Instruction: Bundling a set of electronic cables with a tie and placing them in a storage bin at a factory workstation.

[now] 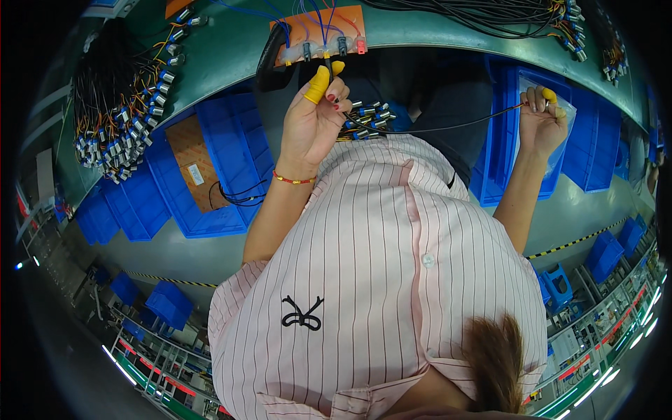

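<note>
Head view: left hand (313, 122) pinches one black wire (434, 128) end near the orange test board (318, 31), right hand (540, 122) pinches the other. Loads of harnesses (115, 122) look untouched on the counter (231, 63).

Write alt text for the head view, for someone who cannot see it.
A person in a pink striped shirt stretches a thin black wire between both hands: the left hand, with yellow finger cots, holds one end below an orange connector board, and the right hand pinches the other end over a blue bin. Bundles of connector-tipped wires lie on the green bench.
</note>
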`<state>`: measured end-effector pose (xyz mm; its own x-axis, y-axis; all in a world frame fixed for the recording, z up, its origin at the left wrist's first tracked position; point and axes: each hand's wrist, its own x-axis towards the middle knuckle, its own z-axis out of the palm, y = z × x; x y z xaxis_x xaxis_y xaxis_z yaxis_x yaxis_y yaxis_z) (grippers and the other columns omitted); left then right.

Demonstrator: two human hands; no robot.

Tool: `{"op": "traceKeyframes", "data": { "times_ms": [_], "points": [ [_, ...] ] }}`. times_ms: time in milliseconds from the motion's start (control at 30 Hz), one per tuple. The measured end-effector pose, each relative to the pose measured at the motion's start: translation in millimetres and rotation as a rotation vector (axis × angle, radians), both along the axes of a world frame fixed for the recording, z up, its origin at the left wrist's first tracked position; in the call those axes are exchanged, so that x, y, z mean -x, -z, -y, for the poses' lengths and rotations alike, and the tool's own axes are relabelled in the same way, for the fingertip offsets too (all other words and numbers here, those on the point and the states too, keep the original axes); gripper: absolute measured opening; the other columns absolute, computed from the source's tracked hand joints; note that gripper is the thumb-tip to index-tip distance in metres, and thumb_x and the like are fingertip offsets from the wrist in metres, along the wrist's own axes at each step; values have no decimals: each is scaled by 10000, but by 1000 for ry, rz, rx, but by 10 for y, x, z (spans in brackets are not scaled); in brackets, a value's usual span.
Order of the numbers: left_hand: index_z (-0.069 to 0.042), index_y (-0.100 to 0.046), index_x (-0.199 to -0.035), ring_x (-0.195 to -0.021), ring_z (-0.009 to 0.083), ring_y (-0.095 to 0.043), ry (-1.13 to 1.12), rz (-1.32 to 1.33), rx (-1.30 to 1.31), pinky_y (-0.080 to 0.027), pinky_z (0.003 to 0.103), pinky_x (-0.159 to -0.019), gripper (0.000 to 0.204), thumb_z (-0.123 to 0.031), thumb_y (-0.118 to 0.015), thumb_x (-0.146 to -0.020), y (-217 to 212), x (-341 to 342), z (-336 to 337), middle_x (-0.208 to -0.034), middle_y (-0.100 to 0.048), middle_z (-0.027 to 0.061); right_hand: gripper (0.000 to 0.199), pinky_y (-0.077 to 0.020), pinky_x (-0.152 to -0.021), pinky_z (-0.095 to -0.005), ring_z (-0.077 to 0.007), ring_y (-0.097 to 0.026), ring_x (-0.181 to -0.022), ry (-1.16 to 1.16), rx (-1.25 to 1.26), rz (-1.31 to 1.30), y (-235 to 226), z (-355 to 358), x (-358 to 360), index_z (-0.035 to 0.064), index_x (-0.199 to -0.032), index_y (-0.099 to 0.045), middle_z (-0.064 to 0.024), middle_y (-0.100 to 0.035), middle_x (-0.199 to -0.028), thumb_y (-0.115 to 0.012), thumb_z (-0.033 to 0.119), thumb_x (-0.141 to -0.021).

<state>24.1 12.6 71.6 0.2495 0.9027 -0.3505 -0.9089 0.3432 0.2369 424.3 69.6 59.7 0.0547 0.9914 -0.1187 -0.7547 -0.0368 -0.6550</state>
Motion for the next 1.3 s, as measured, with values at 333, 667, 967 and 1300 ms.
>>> {"op": "traceKeyframes", "data": {
  "times_ms": [333, 667, 967, 1300],
  "points": [
    [34, -546, -1121, -720, 89, -411, -3, -204, -54, -381, 228, -644, 247, -174, -458, -1022, -6, -4, 14, -763, -452, 6, 447, -288, -731, -313, -170, -322, -708, 98, 77, 72, -83, 16, 57, -123, -1023, -618, -59, -394, -735, -487, 203, -747],
    [20, -477, -1081, -686, 89, -326, 1, 114, -7, -348, 208, -609, 175, -113, -387, -1010, -76, -10, -42, -712, -382, -10, 477, -270, -712, -304, -166, -317, -720, 14, 48, -39, -3, 14, 1, -138, -1086, -607, -57, -398, -734, -493, 188, -756],
    [32, -477, -1061, -658, 89, -321, -53, 211, 60, -352, 212, -607, 160, -97, -401, -1002, -93, -20, -98, -702, -373, 2, 481, -279, -717, -309, -168, -326, -717, 7, 69, -23, -17, -20, 58, -135, -1090, -607, -53, -394, -723, -496, 175, -739],
    [27, -600, -1054, -721, 111, -497, 33, -413, -37, -444, 251, -669, 316, -242, -438, -1018, -165, 57, -164, -817, -579, 60, 117, -289, -675, -319, -168, -319, -648, 28, 23, 62, -70, -68, 109, 44, -687, -414, -62, -357, -655, -495, 129, -686]
  ]
}}
